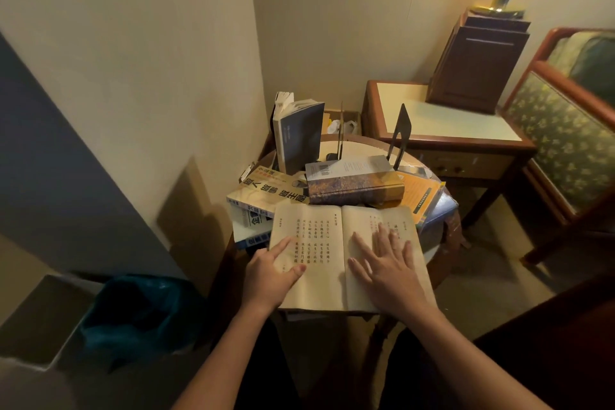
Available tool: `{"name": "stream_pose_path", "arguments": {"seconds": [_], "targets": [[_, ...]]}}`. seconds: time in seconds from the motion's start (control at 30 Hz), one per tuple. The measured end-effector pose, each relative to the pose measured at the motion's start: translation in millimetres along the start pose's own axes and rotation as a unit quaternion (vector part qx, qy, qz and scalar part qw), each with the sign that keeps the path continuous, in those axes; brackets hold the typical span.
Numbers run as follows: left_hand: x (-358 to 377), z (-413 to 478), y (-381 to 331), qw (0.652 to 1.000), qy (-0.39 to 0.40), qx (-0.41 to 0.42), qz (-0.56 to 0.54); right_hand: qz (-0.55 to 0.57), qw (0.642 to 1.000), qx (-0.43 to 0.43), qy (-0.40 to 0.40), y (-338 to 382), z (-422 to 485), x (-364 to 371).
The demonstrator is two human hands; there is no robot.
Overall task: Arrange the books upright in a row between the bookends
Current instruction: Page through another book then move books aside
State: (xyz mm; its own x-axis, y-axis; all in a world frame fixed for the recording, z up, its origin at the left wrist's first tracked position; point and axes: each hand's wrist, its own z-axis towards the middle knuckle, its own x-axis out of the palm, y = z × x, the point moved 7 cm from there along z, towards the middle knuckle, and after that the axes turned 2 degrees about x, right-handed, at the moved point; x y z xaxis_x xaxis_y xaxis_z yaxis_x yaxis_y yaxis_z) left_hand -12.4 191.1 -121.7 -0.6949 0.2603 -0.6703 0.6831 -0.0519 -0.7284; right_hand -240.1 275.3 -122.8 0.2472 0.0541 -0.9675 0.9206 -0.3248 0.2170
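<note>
Pages of the yellowed open paper book [332,253] are held flat by left hand [269,271] and right hand [389,270]. Fingers [361,243] are laid out pretty straight.

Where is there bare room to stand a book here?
Bare pale tabletop shows between the two dark metal bookends, behind the thick brown lying book. The wooden side table's pale top is free too. Crowded in front: open yellowed book under left hand and right hand, stacked books beside it.

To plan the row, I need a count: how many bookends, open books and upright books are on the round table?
Bookends: 2
Open books: 1
Upright books: 1 (fanned pages behind it may be another)
Total: 4
</note>
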Motion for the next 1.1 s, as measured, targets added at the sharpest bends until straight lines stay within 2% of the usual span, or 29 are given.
{"name": "stream_pose_path", "arguments": {"seconds": [0.2,0.33,0.43,0.53,0.63,0.97,1.1], "targets": [[-1.0,2.3,-0.1,0.998,0.012,-0.018,-0.063,0.092,0.991,0.087,-0.038,-37.7,-14.5,-5.6],[-4.9,1.0,-4.2,0.992,0.032,-0.023,-0.118,0.222,0.960,0.164,-0.041,-52.2,-19.0,-8.4],[-8.2,1.8,-6.9,0.982,0.045,-0.030,-0.182,0.260,0.947,0.183,-0.048,-56.9,-18.4,-15.4],[-19.1,3.4,-14.8,0.973,0.055,-0.019,-0.224,0.289,0.942,0.166,-0.047,-54.4,-16.6,-30.0],[-35.2,6.0,-22.5,0.974,0.055,-0.005,-0.222,0.299,0.943,0.135,-0.056,-48.8,-13.5,-45.3],[-47.1,0.6,-72.2,0.985,0.070,0.103,-0.122,0.449,0.893,0.014,-0.025,7.3,-9.2,-79.6],[-41.1,-2.7,-87.9,0.975,0.076,0.116,-0.176,0.480,0.877,-0.012,-0.019,27.0,-9.9,-90.3]]}}
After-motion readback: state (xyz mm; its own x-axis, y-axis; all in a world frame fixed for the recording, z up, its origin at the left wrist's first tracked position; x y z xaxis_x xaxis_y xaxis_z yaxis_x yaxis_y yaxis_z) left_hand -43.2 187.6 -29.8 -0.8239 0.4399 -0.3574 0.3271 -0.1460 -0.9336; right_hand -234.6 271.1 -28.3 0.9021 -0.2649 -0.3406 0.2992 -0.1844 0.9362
